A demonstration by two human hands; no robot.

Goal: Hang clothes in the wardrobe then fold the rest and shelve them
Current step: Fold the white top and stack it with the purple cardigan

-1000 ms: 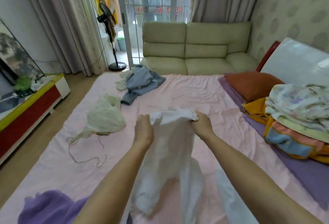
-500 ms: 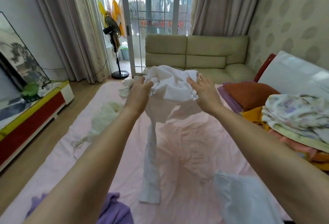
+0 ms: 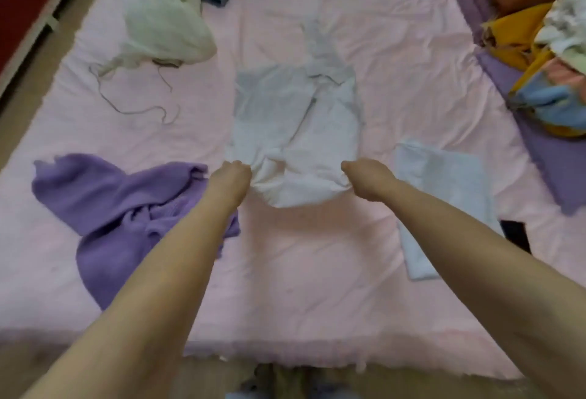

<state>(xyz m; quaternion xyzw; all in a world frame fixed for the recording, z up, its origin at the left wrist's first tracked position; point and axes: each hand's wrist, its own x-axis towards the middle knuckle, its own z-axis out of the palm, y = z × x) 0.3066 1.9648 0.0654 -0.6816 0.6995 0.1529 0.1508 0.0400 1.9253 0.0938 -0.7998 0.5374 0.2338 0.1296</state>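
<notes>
Gripping: left hand (image 3: 233, 173) and right hand (image 3: 364, 176), fingers clenched on white garment (image 3: 295, 132), now lowered from mid-air onto bed (image 3: 317, 256); folding begins.

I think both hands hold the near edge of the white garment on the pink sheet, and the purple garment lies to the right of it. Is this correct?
Not quite. The head view shows the purple garment lying to the left of the white garment, beside the left hand. The rest holds: the left hand and the right hand both hold the white garment's near edge on the pink sheet.
</notes>
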